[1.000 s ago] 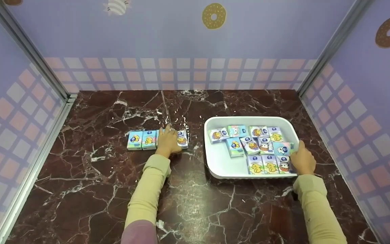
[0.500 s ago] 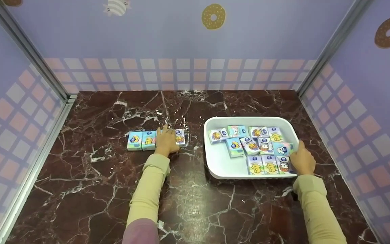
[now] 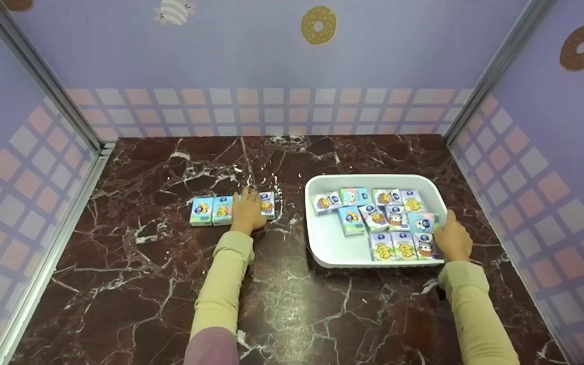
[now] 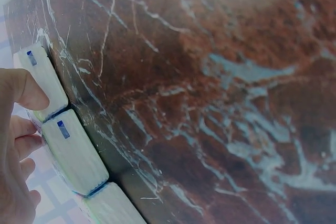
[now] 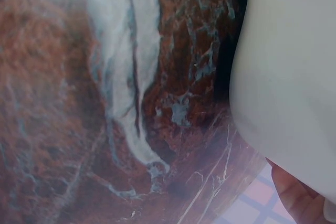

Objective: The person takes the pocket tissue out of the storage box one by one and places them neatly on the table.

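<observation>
A row of small tissue packs (image 3: 201, 211) lies on the dark marbled table, left of the white plastic tub (image 3: 330, 248). My left hand (image 3: 248, 211) rests over the row with fairly straight fingers, covering part of it. Its thumb (image 4: 31, 94) touches the near side of the rightmost pack (image 3: 267, 205) in the left wrist view. My right hand (image 3: 454, 238) holds the tub's right rim near the front corner. In the right wrist view, some fingers (image 5: 296, 195) show beyond the tub's outer wall. Several more tissue packs (image 3: 353, 220) lie inside the tub.
Purple panels (image 3: 251, 56) with a checked band surround the back and both sides of the marbled table (image 3: 135, 284). The tub's packs sit mostly at the back and right, with bare floor showing at its front left.
The rightmost pack in the row has slid slightly left and back with my left hand. My right hand and the tub have stayed in place.
</observation>
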Motion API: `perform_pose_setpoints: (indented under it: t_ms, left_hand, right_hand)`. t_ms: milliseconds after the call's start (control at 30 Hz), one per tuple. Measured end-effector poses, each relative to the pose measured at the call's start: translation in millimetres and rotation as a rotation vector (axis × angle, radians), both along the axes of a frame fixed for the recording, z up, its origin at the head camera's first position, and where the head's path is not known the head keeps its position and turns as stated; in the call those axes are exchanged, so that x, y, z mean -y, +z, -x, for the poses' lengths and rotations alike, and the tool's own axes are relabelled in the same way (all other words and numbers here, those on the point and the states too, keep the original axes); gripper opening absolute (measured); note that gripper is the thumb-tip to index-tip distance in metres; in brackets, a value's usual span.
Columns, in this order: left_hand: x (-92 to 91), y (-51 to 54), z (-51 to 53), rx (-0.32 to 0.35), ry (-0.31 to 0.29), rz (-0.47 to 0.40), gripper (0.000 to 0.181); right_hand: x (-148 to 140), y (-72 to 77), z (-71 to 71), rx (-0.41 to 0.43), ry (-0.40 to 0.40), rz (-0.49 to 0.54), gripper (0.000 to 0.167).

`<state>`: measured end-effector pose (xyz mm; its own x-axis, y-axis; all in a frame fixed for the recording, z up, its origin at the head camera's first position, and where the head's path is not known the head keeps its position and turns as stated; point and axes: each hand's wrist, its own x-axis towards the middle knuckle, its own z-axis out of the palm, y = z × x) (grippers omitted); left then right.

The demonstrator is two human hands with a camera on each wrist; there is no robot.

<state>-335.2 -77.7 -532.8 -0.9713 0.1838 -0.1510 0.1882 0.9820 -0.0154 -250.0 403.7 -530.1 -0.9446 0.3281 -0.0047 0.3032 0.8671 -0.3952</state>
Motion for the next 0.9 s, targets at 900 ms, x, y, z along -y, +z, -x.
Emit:
perform_pose_setpoints:
  t_ms: [900]
  left_hand:
    - [-0.3, 1.3, -0.9, 0.007, -0.019, -0.011, 0.062]
  right_hand:
    - [1.3, 1.9, -1.3, -0.036, 0.012, -0.001, 0.048]
